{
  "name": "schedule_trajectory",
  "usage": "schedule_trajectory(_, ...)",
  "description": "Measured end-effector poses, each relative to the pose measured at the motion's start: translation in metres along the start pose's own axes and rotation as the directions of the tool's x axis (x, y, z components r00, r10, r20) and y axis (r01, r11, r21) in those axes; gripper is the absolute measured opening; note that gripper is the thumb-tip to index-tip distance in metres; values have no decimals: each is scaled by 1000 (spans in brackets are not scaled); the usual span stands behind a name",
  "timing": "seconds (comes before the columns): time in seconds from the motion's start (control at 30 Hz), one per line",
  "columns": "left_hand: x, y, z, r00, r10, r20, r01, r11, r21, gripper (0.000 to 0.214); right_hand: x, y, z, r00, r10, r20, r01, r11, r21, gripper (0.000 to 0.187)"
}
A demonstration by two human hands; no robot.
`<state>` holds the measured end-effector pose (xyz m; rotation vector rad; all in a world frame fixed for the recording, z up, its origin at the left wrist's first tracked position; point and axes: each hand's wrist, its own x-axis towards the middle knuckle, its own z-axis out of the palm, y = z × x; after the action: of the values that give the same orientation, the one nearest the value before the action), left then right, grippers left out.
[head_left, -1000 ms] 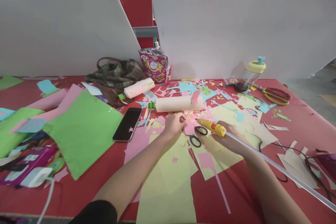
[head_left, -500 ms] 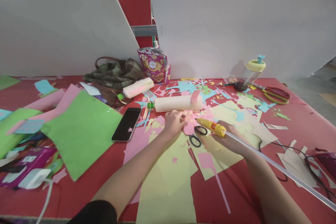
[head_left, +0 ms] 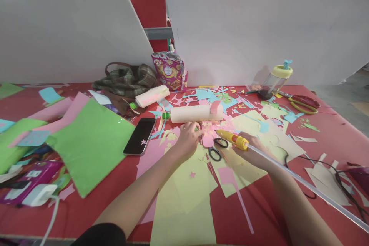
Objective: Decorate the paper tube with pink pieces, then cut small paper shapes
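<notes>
My right hand (head_left: 250, 150) is wrapped round a yellow hot glue gun (head_left: 232, 138), and a long clear glue stick (head_left: 305, 186) runs out of its back. The gun's nozzle points left at a pink paper piece (head_left: 207, 135). Curled at the left edge of that piece, my left hand (head_left: 190, 135) has thumb and fingertips drawn together; what they pinch is too small to make out. Just beyond both hands lies a white paper-wrapped roll (head_left: 193, 114) with a green cap and a pink paper tab. Black-handled scissors (head_left: 215, 154) lie below the nozzle.
A phone (head_left: 140, 136) and a large green sheet (head_left: 90, 144) lie to the left. Paper scraps cover the middle. At the back stand a snack bag (head_left: 169, 71) and a clear jar (head_left: 275, 81), with red-and-yellow-handled scissors (head_left: 304, 103) beside it. A black cable (head_left: 319, 160) trails at right.
My left hand has shifted slightly left and turned, its fingers more curled, uncovering more of the pink piece. The glue gun stays about where it was.
</notes>
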<state>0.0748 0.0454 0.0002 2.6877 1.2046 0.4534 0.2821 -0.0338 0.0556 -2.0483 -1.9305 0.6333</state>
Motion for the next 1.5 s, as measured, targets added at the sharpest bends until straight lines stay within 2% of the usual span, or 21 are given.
schedule_trajectory(0.13,0,-1,1,1000,12,13,-12,1000,26,35,-1,-3,-2,1000,17,16,-17,1000,-17,5)
schedule_trajectory(0.3,-3,0,-1,999,11,34,-13,998,68,27,-2,-8,-4,999,33,40,-31,999,-40,4)
schedule_trajectory(0.47,-13,0,-14,1000,-24,-9,25,995,96,26,0,-8,-4,995,-10,97,14,999,-37,7)
schedule_trajectory(0.6,-30,-8,-26,995,-93,-44,97,991,89,25,2,-9,-5,987,-40,153,46,998,-35,7)
schedule_trajectory(0.77,-56,-29,-32,962,-221,-157,240,965,108,25,4,-15,-9,982,-15,191,24,999,-45,9)
schedule_trajectory(0.9,-71,-43,-33,919,-322,-229,353,929,110,23,7,-14,-9,975,5,221,1,1000,-26,16)
schedule_trajectory(1.1,-83,-50,-34,842,-444,-305,491,866,93,23,12,-7,-5,972,28,235,-28,1000,-4,24)
schedule_trajectory(1.5,-86,-47,-30,837,-478,-266,509,858,62,22,14,-15,-8,958,67,279,-60,998,-33,20)
